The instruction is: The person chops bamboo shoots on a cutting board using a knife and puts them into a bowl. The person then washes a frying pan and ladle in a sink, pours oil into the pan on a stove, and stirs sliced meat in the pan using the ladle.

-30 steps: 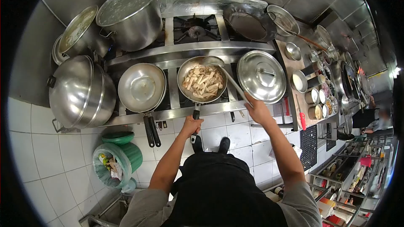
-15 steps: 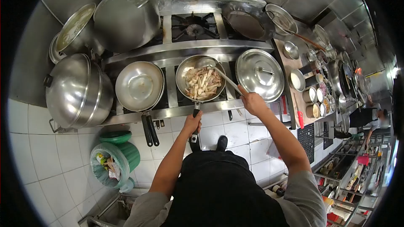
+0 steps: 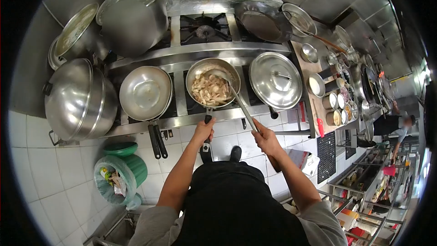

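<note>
My left hand [image 3: 203, 131] is closed round the black handle of a frying pan [image 3: 193, 66] on the front burner. Sliced, light brown food [image 3: 210, 92] lies in this pan. A long metal ladle [image 3: 241, 104] is gripped in my right hand [image 3: 267, 140], and its bowl rests among the slices at the pan's upper right. To the left are empty stacked pans [image 3: 144, 93] with two black handles. On the right of the frying pan lies a round metal lid [image 3: 276, 81].
A domed steel pot [image 3: 75, 100] and tall pots [image 3: 132, 23] stand at the left. Behind are a bare burner [image 3: 205, 31] and a dark wok [image 3: 261, 23]. Ingredient containers [image 3: 333, 117] line the right counter. A green bin [image 3: 135, 171] is at lower left; another person [image 3: 392, 125] stands far right.
My right hand has moved down and slightly left, and the ladle stands steeper. The ladle bowl has pushed into the slices, which are spread differently. My left hand still holds the handle.
</note>
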### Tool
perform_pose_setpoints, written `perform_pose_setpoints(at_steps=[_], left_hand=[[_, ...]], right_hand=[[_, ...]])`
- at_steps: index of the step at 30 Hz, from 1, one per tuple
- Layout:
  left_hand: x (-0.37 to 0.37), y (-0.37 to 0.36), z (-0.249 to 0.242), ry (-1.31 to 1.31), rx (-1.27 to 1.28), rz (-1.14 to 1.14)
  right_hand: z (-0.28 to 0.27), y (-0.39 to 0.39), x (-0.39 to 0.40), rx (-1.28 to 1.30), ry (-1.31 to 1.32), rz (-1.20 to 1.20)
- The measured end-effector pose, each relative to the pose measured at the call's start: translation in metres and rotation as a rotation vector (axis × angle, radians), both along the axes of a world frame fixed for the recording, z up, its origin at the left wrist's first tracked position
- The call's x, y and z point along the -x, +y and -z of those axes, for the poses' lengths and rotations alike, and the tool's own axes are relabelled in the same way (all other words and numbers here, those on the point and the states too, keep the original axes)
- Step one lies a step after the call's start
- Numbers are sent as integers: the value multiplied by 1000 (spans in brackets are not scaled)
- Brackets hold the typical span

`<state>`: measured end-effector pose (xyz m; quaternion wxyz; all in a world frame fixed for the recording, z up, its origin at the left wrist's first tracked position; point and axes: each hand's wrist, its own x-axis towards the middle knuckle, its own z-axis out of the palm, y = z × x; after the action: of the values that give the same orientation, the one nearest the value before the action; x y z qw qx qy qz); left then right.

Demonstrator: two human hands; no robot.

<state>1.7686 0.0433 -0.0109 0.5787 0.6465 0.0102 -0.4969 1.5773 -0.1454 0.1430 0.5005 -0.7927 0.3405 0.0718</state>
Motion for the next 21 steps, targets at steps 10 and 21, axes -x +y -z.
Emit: perform_pose_setpoints(at_steps=[10, 21], left_hand=[[1, 7, 24, -75, 73, 41], [-4, 1, -37, -149, 190, -27]], right_hand=[[-51, -9, 18, -26, 45, -37], [-7, -37, -2, 485, -225, -340]])
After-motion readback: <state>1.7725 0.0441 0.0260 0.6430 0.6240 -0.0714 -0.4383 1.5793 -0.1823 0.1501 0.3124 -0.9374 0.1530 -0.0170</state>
